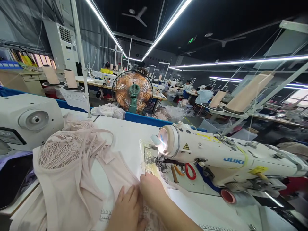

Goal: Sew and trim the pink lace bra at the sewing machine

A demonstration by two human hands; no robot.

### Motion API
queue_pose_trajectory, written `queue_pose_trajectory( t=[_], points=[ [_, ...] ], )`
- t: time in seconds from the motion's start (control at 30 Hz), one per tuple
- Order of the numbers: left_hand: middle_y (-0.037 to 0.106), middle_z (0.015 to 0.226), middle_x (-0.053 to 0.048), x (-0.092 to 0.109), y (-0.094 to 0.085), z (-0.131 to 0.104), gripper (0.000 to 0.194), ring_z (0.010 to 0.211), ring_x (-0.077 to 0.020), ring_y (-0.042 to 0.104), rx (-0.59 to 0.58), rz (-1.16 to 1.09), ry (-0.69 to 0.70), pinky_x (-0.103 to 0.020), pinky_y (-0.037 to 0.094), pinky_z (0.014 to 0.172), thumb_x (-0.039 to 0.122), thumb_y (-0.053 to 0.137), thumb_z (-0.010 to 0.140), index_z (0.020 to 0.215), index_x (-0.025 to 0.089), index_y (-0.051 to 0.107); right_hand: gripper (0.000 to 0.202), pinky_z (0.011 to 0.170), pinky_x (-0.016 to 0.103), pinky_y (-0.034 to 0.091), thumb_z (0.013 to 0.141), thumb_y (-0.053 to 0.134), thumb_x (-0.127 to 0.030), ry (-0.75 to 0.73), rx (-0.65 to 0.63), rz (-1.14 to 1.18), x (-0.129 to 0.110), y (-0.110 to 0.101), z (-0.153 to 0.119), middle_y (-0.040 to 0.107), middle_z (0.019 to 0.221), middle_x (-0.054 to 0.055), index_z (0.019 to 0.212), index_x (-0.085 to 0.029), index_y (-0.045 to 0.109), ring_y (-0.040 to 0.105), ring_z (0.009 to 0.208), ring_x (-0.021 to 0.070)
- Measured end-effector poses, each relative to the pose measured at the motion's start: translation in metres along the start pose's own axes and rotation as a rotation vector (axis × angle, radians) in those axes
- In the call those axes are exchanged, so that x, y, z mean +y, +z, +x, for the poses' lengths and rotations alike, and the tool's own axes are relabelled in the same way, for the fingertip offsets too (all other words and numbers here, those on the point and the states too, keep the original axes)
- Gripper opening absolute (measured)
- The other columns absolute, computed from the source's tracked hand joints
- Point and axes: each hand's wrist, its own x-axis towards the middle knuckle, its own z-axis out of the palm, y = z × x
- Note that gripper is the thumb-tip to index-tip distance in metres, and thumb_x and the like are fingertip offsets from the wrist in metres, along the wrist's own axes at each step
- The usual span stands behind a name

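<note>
Left hand [126, 207] is laid over beige fabric [116, 169] on the worktop [130, 128], fingers slightly spread, presumably for steadying; the right hand [152, 187] is curled near the sewing machine [202, 152], its hold cannot be told.

You have two hands [127, 203] at one counter [127, 130], with two stretches of ruler marks [214, 228]. Near you stand two sewing machines [204, 149], one each side, and four thread cones [70, 79], two per side. You face one floor fan [134, 90], three ceiling fans [138, 16], one air conditioner [54, 48] and one green sign [192, 40]. The garments [61, 189] overlap too much to count.
</note>
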Motion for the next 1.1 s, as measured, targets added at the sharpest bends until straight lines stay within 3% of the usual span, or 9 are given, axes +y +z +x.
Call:
queue_pose_trajectory(
  t=[0.27, 0.47, 0.53, 0.6, 0.7, 0.77, 0.87, 0.97, 1.1],
  points=[
    [0.057, 0.130, -0.010, -0.001, -0.001, 0.000, 0.053, 0.115, -0.0302, 0.054, 0.179, 0.178, 0.177, -0.046, 0.038, 0.094, 0.046, 0.053, 0.082, 0.125, 0.015, 0.054, 0.015, 0.057, 0.028, 0.036, 0.082, 0.045, -0.008, 0.307, 0.083, 0.109, 0.041, -0.012, -0.022, 0.064, 0.084, 0.013, 0.085, -0.013, 0.059, 0.062, 0.076, 0.0218],
    [0.062, 0.124, -0.011, 0.009, -0.004, -0.004, 0.050, 0.107, -0.0308, 0.059, 0.242, 0.257, 0.295, -0.046, 0.046, 0.085, 0.048, 0.052, 0.081, 0.117, 0.015, 0.059, 0.026, 0.055, 0.028, 0.032, 0.093, 0.033, -0.023, 0.256, 0.111, 0.197, 0.046, -0.009, -0.037, 0.064, 0.085, 0.005, 0.082, -0.019, 0.057, 0.061, 0.076, 0.0189],
    [0.061, 0.125, -0.012, 0.010, -0.007, -0.005, 0.049, 0.109, -0.0322, 0.058, 0.215, 0.230, 0.304, -0.048, 0.048, 0.084, 0.048, 0.051, 0.082, 0.119, 0.016, 0.057, 0.025, 0.057, 0.028, 0.034, 0.092, 0.039, -0.034, 0.209, 0.105, 0.222, 0.043, -0.004, -0.037, 0.065, 0.087, 0.006, 0.084, -0.019, 0.057, 0.061, 0.079, 0.0204],
    [0.061, 0.125, -0.011, 0.008, -0.012, 0.000, 0.043, 0.111, -0.0285, 0.058, 0.122, 0.169, 0.266, -0.043, 0.050, 0.087, 0.043, 0.046, 0.086, 0.119, 0.018, 0.057, 0.017, 0.058, 0.029, 0.035, 0.087, 0.050, -0.033, 0.168, 0.092, 0.237, 0.040, 0.000, -0.036, 0.065, 0.088, 0.007, 0.086, -0.018, 0.059, 0.061, 0.081, 0.0222],
    [0.060, 0.126, -0.010, 0.002, -0.023, 0.023, 0.040, 0.114, -0.0206, 0.057, -0.075, 0.111, 0.059, -0.032, 0.049, 0.093, 0.030, 0.034, 0.091, 0.121, 0.015, 0.057, 0.010, 0.059, 0.029, 0.035, 0.085, 0.050, -0.021, 0.133, 0.081, 0.247, 0.039, 0.003, -0.036, 0.066, 0.090, 0.008, 0.086, -0.018, 0.059, 0.062, 0.082, 0.0225],
    [0.052, 0.133, -0.019, -0.005, -0.027, 0.044, 0.049, 0.123, -0.0277, 0.049, -0.120, 0.135, -0.058, -0.041, 0.044, 0.099, 0.033, 0.035, 0.091, 0.126, 0.004, 0.052, 0.012, 0.057, 0.029, 0.034, 0.086, 0.047, -0.019, 0.139, 0.080, 0.251, 0.045, 0.002, -0.041, 0.065, 0.088, 0.008, 0.087, -0.018, 0.059, 0.062, 0.078, 0.0218],
    [0.035, 0.142, -0.024, -0.015, -0.027, 0.068, 0.066, 0.131, -0.0379, 0.033, -0.153, 0.169, -0.108, -0.057, 0.031, 0.104, 0.044, 0.041, 0.085, 0.132, -0.002, 0.042, 0.009, 0.054, 0.029, 0.032, 0.084, 0.048, -0.014, 0.189, 0.076, 0.260, 0.067, 0.004, -0.066, 0.063, 0.087, 0.007, 0.085, -0.018, 0.057, 0.061, 0.073, 0.0212],
    [0.026, 0.147, -0.019, -0.021, -0.024, 0.076, 0.073, 0.136, -0.0352, 0.025, -0.223, 0.177, -0.108, -0.057, 0.022, 0.108, 0.051, 0.042, 0.082, 0.138, 0.004, 0.035, 0.014, 0.057, 0.029, 0.034, 0.082, 0.045, -0.007, 0.284, 0.066, 0.273, 0.103, 0.018, -0.115, 0.062, 0.088, 0.009, 0.080, -0.018, 0.054, 0.060, 0.073, 0.0216],
    [0.017, 0.148, -0.024, -0.014, -0.022, 0.078, 0.098, 0.137, -0.0397, 0.017, -0.291, 0.202, -0.131, -0.062, 0.016, 0.107, 0.072, 0.039, 0.074, 0.139, -0.001, 0.030, 0.018, 0.061, 0.030, 0.040, 0.086, 0.037, -0.010, 0.402, 0.160, 0.330, 0.141, 0.043, -0.184, 0.059, 0.079, 0.009, 0.074, -0.020, 0.046, 0.058, 0.070, 0.0214]
  ],
)
